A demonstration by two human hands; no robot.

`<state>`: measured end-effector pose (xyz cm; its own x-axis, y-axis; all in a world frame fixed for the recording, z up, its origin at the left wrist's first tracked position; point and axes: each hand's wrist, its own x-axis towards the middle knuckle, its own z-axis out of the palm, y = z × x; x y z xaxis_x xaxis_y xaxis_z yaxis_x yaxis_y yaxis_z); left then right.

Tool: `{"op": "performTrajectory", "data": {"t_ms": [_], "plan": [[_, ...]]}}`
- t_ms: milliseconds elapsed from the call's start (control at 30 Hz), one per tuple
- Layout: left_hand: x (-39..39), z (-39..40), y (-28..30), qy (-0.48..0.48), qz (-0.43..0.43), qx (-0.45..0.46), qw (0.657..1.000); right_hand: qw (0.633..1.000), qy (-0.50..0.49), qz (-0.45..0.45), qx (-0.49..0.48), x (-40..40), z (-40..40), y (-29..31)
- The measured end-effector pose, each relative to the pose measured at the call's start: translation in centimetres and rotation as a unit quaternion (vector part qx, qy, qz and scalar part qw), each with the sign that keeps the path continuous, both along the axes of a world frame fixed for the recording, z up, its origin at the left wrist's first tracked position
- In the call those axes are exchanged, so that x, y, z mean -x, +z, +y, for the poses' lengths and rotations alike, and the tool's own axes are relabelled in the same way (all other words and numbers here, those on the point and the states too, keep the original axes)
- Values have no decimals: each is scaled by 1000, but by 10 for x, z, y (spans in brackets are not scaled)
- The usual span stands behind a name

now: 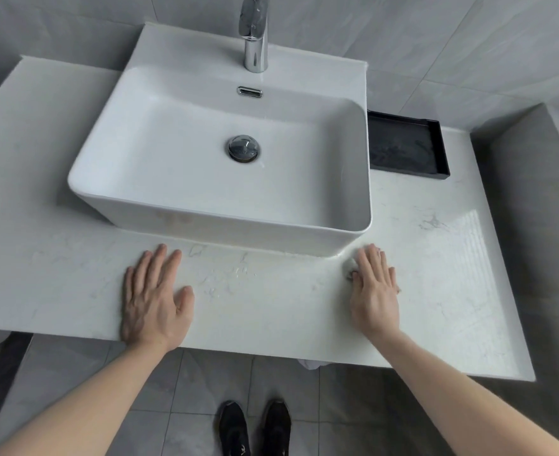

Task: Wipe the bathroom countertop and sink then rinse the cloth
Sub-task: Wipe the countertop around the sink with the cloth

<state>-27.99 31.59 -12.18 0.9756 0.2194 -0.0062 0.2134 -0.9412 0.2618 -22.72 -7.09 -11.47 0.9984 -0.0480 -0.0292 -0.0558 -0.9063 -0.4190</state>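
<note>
A white rectangular vessel sink (205, 205) stands on the white marble countertop (271, 307), with a chrome faucet (254, 34) at its back and a chrome drain plug (243, 149) in the basin. My right hand (375, 287) lies flat with straight fingers, pressing a small white cloth (351, 266) onto the countertop just in front of the sink's front right corner. Only a bit of the cloth shows at the thumb side; the hand hides the rest. My left hand (154, 297) rests flat on the countertop in front of the sink's left half.
A black tray (409, 144) sits on the countertop right of the sink, against the grey tiled wall. Wet streaks mark the marble between my hands. The counter's front edge runs under my wrists; below it lie grey floor tiles and my black shoes (255, 429).
</note>
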Motion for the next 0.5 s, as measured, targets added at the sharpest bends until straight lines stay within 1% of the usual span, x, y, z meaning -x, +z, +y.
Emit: {"op": "performTrajectory", "data": {"t_ms": [133,267,333,400,500], "plan": [[-1,-1,1,0,0,0,1000,993,117,16,-6,39,51,-6],[-1,-1,1,0,0,3,1000,961,271,45,-22,85,99,-2],[-1,0,1,-1,-3,5,1000,945,319,64,-38,97,117,0],[-1,0,1,0,-6,7,1000,940,318,96,-84,95,122,6],[-1,0,2,4,-1,7,1000,946,259,114,-156,85,104,19]]}}
